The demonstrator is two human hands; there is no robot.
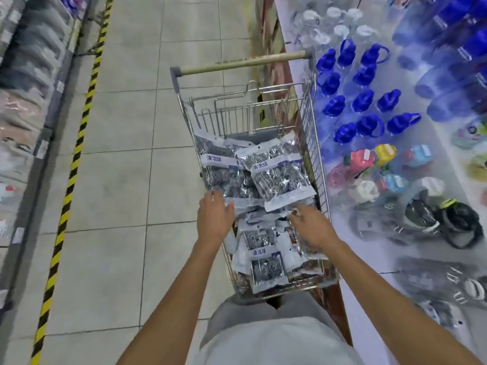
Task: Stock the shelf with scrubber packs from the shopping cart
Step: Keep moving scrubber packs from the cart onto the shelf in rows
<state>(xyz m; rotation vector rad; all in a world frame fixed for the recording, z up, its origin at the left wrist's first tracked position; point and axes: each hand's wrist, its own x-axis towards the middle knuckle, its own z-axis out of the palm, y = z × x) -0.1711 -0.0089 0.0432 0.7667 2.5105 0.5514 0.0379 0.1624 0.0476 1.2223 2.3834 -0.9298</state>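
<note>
Shopping cart (311, 143) stands dead ahead of my fingers, shelf (29, 106) well off to their left. Scrubber packs (279, 172) heaped in the cart, long axes running away from me. Left hand (214, 217) relaxed, touching the pile; right hand (309, 225) nearer, grip unclear

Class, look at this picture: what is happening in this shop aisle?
A person leans over a shopping cart full of scrubber packs. Both hands reach into the pile: the left hand rests on packs near the cart's left side, the right hand lies among them. No pack is lifted yet. Blue-capped bottles stand beside the cart.
</note>
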